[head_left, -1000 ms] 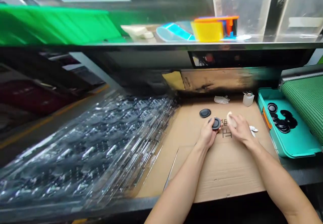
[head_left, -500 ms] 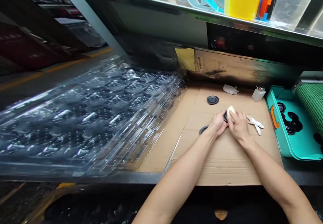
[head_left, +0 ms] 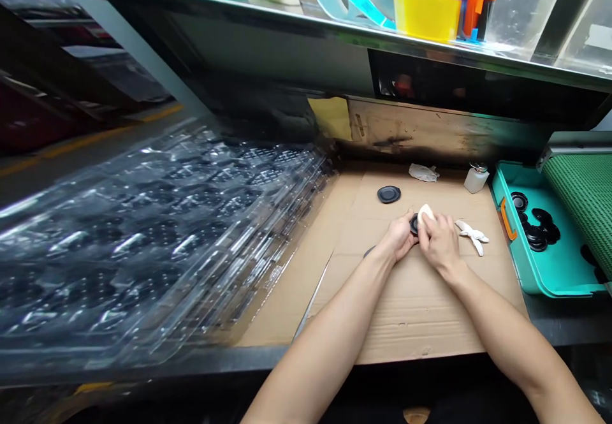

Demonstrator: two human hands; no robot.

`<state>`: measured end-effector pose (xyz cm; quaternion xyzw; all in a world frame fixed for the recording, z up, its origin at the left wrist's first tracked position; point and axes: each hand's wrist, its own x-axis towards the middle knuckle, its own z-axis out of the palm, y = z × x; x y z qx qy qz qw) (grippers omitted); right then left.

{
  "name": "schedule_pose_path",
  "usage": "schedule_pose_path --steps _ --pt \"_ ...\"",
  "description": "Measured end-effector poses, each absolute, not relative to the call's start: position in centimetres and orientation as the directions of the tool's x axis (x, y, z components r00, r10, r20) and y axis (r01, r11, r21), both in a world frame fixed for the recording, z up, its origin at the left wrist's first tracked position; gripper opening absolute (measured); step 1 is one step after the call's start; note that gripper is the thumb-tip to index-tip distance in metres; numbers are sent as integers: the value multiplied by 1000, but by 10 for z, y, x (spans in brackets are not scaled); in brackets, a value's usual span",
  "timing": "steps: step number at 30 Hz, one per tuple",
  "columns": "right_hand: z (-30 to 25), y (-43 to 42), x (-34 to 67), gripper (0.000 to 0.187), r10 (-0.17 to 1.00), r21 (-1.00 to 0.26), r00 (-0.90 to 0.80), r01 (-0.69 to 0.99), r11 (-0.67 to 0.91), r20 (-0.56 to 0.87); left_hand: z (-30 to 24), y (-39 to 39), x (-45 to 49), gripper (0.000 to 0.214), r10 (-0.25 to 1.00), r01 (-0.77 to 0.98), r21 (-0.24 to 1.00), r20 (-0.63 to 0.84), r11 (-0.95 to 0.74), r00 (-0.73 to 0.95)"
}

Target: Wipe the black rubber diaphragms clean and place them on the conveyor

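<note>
My left hand grips a small round black part by its edge, above the cardboard sheet. In my right hand is a folded white cloth, pressed against the face of that part. The fingers hide much of both. Behind my left hand lies another black round part, flat on the cardboard. A further dark part is mostly covered by my left forearm. Right of my right hand lies a twisted white cloth piece.
Stacked clear plastic trays fill the left side. A teal bin with black parts stands right, beside a green conveyor belt. At the back are a white bottle and a crumpled wipe. A shelf overhangs the table.
The view has turned slightly to the right, so everything appears shifted left. Both hands keep their hold on the black part and the white cloth.
</note>
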<state>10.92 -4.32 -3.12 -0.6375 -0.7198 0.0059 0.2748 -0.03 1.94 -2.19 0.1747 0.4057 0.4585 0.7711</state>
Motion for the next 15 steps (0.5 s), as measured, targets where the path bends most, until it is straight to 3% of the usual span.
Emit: schedule_pose_path --steps 3,9,15 --pt "-36 -39 113 36 889 -369 -134 875 314 439 -18 20 -4 33 839 -551 641 -479 534 257" --pt "-37 -15 148 41 826 -543 153 814 205 542 -10 19 -14 40 842 -601 590 -367 539 395" --pt "-30 -18 161 60 833 -637 241 753 163 498 -1 17 -24 22 822 -582 581 -363 568 439"
